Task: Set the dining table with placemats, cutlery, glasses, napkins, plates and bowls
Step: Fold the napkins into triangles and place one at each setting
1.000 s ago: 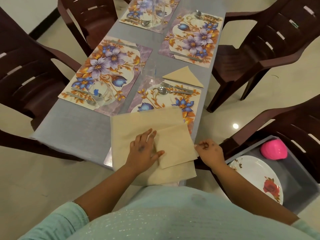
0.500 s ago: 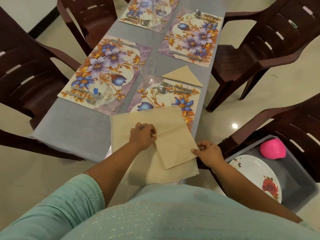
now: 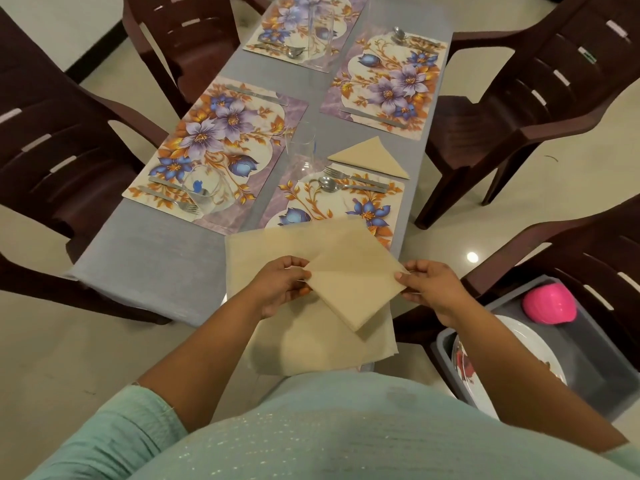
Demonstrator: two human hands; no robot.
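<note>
The counter (image 3: pixel 145 261), covered in grey cloth, runs away from the person between dark brown plastic chairs (image 3: pixel 540 109). Four floral placemats lie on it; the near-left placemat (image 3: pixel 221 147) carries a knife, a fork and a short glass (image 3: pixel 204 195), and the near-right placemat (image 3: pixel 332 206) carries a fork and spoon (image 3: pixel 329 184) at its far edge. A tall clear glass (image 3: pixel 300 147) stands between these two mats. No brand or readable writing shows anywhere.

A grey tub (image 3: pixel 599 368) sits low at the right, holding a white flowered plate (image 3: pixel 526 344) and a pink bowl (image 3: pixel 549 303).

A stack of beige napkins (image 3: pixel 322 348) lies at the counter's near end, overlapping the near-right placemat. Above it is the folded napkin (image 3: pixel 353 289), turned like a diamond. A triangular napkin (image 3: pixel 372 156) lies just beyond the fork.

Half a second ago the left hand pressed the folded napkin with curled fingers; now the left hand (image 3: pixel 280 285) pinches its left corner and the right hand (image 3: pixel 433 285) pinches its right corner, each grip clamped on the cloth, which is lifted off the stack.
</note>
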